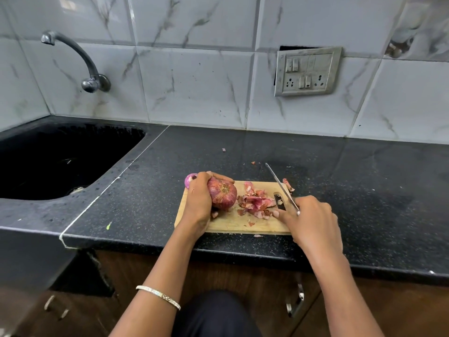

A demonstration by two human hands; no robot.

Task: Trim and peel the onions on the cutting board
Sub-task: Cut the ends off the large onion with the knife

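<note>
L hand [198,203] grips unpeeled onion [223,194] on board [233,223]; R hand [308,218] wraps knife [281,188], peel pile [256,203] between.

We see even, soft daylight-like light, moderately bright. Pale sheen lies across glossy black speckled stone countertop [267,152] below white marble-veined wall tiles [194,88]. Deep black sink basin [60,161] stays nearly featureless. Wide-angle bending curves tile lines at edges. Corners slightly soft; centre sharp.
</note>
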